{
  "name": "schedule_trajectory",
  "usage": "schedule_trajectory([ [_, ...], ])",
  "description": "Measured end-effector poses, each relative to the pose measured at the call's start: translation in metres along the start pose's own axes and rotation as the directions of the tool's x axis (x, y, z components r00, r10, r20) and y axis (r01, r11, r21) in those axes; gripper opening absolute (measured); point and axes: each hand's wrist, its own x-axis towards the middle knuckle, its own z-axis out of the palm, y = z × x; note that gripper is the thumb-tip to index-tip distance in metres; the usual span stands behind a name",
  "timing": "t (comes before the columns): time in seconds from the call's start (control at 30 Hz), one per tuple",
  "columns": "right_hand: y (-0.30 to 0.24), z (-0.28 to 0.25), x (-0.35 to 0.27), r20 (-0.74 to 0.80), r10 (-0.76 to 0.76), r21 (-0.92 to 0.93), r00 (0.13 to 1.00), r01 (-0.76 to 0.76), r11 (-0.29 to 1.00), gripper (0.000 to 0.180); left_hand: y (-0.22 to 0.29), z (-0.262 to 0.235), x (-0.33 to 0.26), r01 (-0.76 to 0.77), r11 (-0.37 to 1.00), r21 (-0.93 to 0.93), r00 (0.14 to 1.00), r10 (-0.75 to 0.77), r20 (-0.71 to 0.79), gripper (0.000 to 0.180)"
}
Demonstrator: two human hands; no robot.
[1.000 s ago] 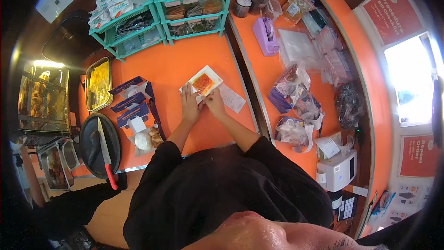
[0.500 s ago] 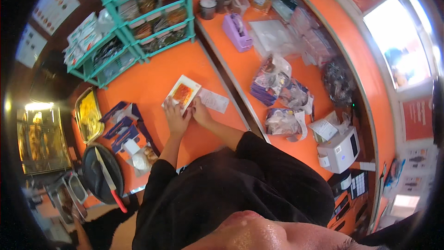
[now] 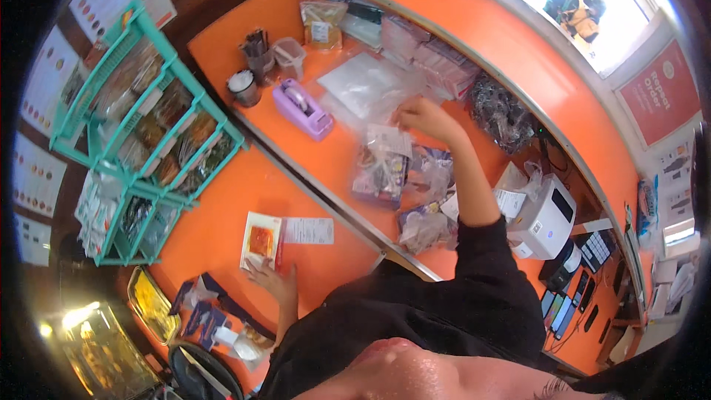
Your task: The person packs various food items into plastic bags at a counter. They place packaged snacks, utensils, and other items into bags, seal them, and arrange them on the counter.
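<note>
A flat white-edged packet (image 3: 253,253) with an orange-red filling in its middle lies on the orange counter. My left hand (image 3: 275,281) is at its near edge, fingers spread, fingertips touching or just over that edge. Stretched out to the far right, my right hand (image 3: 428,120) is by the near right edge of a stack of clear plastic bags (image 3: 364,85). Its fingers are drawn together, and whatever they pinch is too small to make out. Beside the packet lies a printed paper slip (image 3: 311,230). Bagged dark boxes (image 3: 378,178) sit just below my right hand.
A purple tape dispenser (image 3: 304,109) stands left of the bags. Teal stacked baskets (image 3: 189,115) rise at the left. Nearer are a yellow-filled tray (image 3: 152,304) and a knife (image 3: 204,372) on a black round pan. A white printer (image 3: 546,215) stands right; a gap divides the counters.
My right hand has left the packet and reached far right to the plastic bags. The left hand stays by the packet, fingers now more spread. The whole view has swung to the right.
</note>
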Motion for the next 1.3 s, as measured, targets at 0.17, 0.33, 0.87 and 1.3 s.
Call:
schedule_trajectory([
  [0.17,0.19,-0.006,0.08,-0.313,-0.373,-0.483,0.873,0.192,0.854,0.025,0.075,0.019,0.05,-0.342,0.909,-0.237,0.939,0.318,-0.133,0.055],
  [0.33,0.172,0.02,0.128,-0.197,0.14,-0.526,0.97,-0.225,0.82,0.026,0.101,0.054,0.081,-0.11,0.809,-0.578,0.992,0.123,-0.016,0.052],
  [0.87,0.07,-0.035,0.03,-0.544,-0.004,0.046,0.839,0.034,0.998,0.023,0.16,0.041,0.053,0.213,0.38,-0.9,0.967,0.051,0.25,0.041],
  [1.3,-0.092,0.193,-0.163,0.203,0.394,0.979,0.897,-0.183,-0.09,0.037,0.186,-0.038,0.031,0.843,-0.458,-0.284,0.532,0.63,0.565,0.086],
])
